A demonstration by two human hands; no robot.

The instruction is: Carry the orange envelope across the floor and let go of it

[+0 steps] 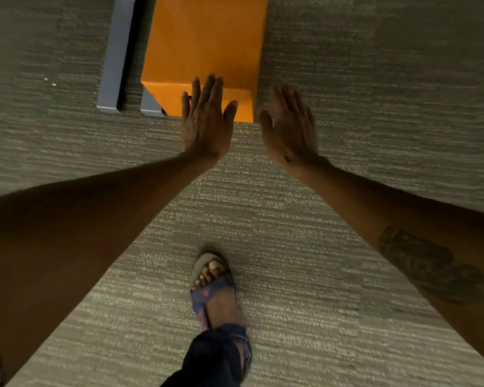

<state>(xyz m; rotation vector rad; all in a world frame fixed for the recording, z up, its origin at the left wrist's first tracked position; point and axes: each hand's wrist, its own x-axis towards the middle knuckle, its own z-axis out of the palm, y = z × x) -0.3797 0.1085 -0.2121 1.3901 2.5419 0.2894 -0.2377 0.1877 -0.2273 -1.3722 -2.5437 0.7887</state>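
The orange envelope point(204, 48) lies flat at the top centre, resting over a grey metal frame point(115, 60) on the carpet. Its near end has a folded flap. My left hand point(206, 121) is stretched out flat, fingers together, and overlaps the envelope's near edge without gripping it. Just right of the envelope's near corner, my right hand point(289, 127) is also flat and open, holding nothing. Both forearms reach forward from the bottom corners.
Grey-beige striped carpet point(347, 261) covers the whole floor. My foot in a blue sandal point(213, 289) steps forward at bottom centre. Two small yellow specks point(49, 81) lie on the carpet left of the frame.
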